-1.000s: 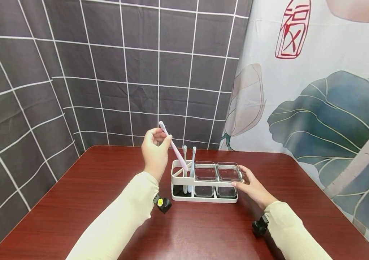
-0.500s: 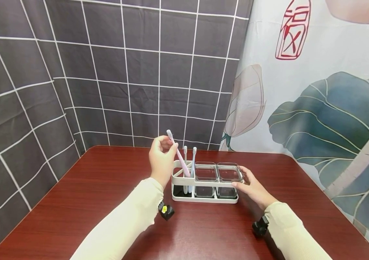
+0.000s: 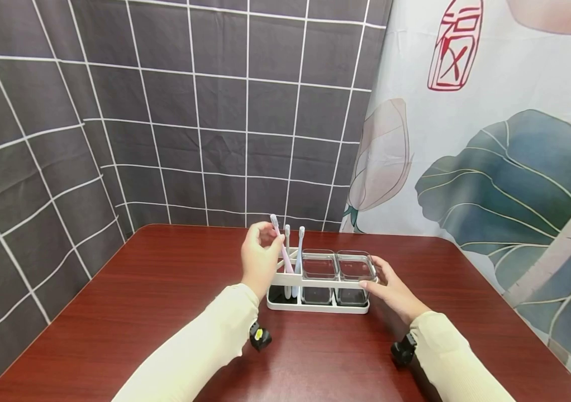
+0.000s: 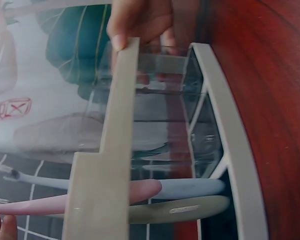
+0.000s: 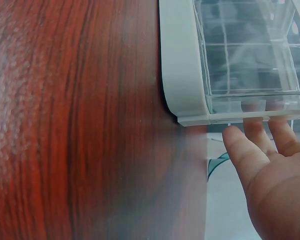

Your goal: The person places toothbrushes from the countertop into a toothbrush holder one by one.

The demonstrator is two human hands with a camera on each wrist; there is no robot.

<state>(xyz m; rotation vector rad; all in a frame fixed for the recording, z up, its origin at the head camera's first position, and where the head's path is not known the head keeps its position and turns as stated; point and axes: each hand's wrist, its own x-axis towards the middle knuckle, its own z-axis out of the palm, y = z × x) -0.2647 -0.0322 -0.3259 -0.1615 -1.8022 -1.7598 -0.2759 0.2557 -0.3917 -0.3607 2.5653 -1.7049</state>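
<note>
My left hand (image 3: 260, 254) pinches a pink toothbrush (image 3: 287, 258) near its head, bristle end up and tilted. The brush's handle (image 4: 145, 191) is down inside the left compartment of a white toothbrush holder (image 3: 336, 285); in the left wrist view its lower end hangs above the holder's base. A blue toothbrush (image 3: 300, 243) and a grey one (image 4: 190, 209) stand in that same compartment. At the holder's right end, my right hand (image 3: 396, 293) grips it, thumb on the front rail and fingers behind. Those fingers (image 5: 262, 135) show against the end in the right wrist view.
Two clear square cups (image 3: 319, 258) sit in the holder's other compartments. The holder stands on a reddish-brown wooden table (image 3: 185, 268). Behind it hang a dark grid-patterned cloth (image 3: 220, 151) and a white cloth with a lotus print (image 3: 496, 178).
My left hand has moved right and slightly down, bringing the pink toothbrush lower into the left compartment and more upright. My right hand and the holder have stayed in place.
</note>
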